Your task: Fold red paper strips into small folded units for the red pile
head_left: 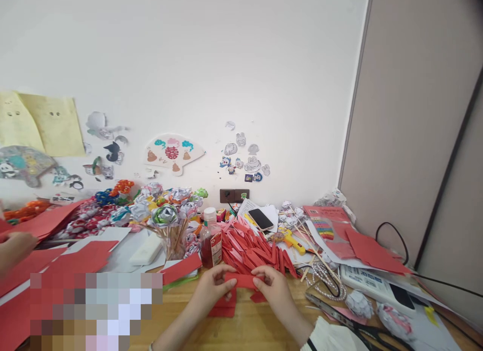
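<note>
Low over the wooden table [252, 328], a strip of red paper [244, 280] is stretched between my two hands. My left hand [216, 285] pinches its left end between thumb and fingers. The right end is pinched the same way by my right hand [273, 286]. Beneath my left hand lie more red paper pieces [223, 309], partly covered. Just beyond my hands is a big heap of folded red paper pieces [251, 245]. A bottle with a white cap [210, 240] stands to the left of that heap.
Scissors [350, 321], crumpled paper balls [359, 304] and a bead string [327, 280] lie at right. Behind are a yellow glue gun [293, 241] and a phone [260, 219]. A cup of sticks [171, 240] stands left. Another person's hand [17, 250] holds red paper at far left.
</note>
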A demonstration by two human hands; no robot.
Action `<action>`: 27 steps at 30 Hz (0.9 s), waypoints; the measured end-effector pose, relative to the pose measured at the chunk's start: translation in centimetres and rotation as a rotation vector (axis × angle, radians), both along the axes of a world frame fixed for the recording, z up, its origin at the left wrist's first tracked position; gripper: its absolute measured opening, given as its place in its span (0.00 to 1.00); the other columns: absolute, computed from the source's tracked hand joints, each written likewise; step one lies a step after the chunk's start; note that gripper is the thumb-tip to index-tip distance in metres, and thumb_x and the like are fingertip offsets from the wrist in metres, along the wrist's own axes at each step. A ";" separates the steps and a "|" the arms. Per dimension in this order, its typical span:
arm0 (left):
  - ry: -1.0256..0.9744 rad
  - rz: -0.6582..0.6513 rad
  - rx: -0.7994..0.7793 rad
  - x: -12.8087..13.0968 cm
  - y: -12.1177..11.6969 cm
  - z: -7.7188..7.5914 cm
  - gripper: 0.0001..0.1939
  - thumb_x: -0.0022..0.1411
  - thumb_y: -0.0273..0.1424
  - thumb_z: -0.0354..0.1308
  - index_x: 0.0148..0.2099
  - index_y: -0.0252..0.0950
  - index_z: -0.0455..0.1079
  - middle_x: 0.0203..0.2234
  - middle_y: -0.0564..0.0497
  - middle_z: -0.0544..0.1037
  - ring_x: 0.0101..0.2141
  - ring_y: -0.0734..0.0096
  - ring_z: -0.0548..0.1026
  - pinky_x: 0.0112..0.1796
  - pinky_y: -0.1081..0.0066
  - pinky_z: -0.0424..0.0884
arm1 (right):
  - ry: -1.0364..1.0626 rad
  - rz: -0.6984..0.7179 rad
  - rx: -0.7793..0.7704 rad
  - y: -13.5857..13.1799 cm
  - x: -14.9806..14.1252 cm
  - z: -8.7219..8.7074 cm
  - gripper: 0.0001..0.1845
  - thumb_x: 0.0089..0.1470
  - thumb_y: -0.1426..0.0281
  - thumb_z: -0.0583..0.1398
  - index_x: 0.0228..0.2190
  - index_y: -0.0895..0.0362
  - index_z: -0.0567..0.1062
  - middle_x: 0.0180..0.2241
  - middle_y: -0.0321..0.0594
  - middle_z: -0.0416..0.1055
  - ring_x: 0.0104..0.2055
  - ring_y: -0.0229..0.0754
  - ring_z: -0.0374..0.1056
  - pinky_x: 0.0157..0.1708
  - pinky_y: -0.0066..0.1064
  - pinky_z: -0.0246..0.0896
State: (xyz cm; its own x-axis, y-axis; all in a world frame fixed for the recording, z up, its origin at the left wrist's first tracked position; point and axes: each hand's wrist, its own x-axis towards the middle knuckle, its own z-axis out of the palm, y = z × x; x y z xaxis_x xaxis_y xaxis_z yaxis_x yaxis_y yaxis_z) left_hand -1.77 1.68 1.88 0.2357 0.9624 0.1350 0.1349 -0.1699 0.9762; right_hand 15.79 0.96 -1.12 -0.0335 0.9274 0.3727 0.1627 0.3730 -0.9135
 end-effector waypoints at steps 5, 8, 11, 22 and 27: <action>0.013 0.036 0.015 0.1 -0.2 0.2 0.18 0.38 0.40 0.61 0.29 0.32 0.66 0.09 0.60 0.66 0.13 0.76 0.67 0.18 0.76 0.61 | 0.012 0.005 0.002 0.1 0.0 -0.3 0.09 0.42 0.68 0.58 0.29 0.58 0.73 0.25 0.40 0.71 0.28 0.42 0.66 0.28 0.29 0.59; 0.004 0.045 0.023 0.1 0.0 -0.1 0.17 0.39 0.39 0.60 0.29 0.32 0.65 0.09 0.60 0.67 0.13 0.76 0.67 0.19 0.76 0.61 | 0.018 0.004 0.001 0.2 -0.1 -0.4 0.09 0.42 0.69 0.58 0.29 0.59 0.73 0.25 0.40 0.71 0.28 0.42 0.66 0.28 0.29 0.59; 0.007 0.064 0.032 0.1 0.2 -0.4 0.16 0.40 0.39 0.59 0.28 0.32 0.65 0.09 0.59 0.68 0.13 0.75 0.67 0.18 0.76 0.61 | 0.012 0.013 0.006 0.1 -0.2 -0.3 0.08 0.43 0.71 0.57 0.29 0.59 0.72 0.26 0.41 0.71 0.28 0.41 0.66 0.28 0.29 0.60; 0.153 -0.059 0.047 0.9 -0.7 -1.2 0.10 0.44 0.34 0.57 0.27 0.32 0.67 0.11 0.58 0.67 0.14 0.77 0.66 0.17 0.77 0.60 | -0.249 0.096 -0.011 -0.6 -0.7 -0.7 0.07 0.40 0.73 0.58 0.27 0.58 0.73 0.25 0.37 0.70 0.28 0.39 0.64 0.28 0.26 0.57; 0.115 -0.070 0.027 1.0 -0.6 -1.6 0.12 0.42 0.36 0.59 0.28 0.32 0.66 0.12 0.59 0.66 0.13 0.78 0.66 0.17 0.78 0.59 | -0.179 0.175 -0.064 -0.4 -1.0 -1.0 0.02 0.40 0.75 0.57 0.21 0.60 0.70 0.19 0.33 0.64 0.22 0.34 0.59 0.23 0.23 0.52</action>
State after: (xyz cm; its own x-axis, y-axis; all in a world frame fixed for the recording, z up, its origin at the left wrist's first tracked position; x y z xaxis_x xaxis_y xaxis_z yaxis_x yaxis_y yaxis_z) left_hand -0.76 1.08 0.28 0.3180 0.9393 0.1286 0.2328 -0.2089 0.9498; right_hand 14.80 0.53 -2.15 -0.2561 0.9230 0.2874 0.2614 0.3523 -0.8986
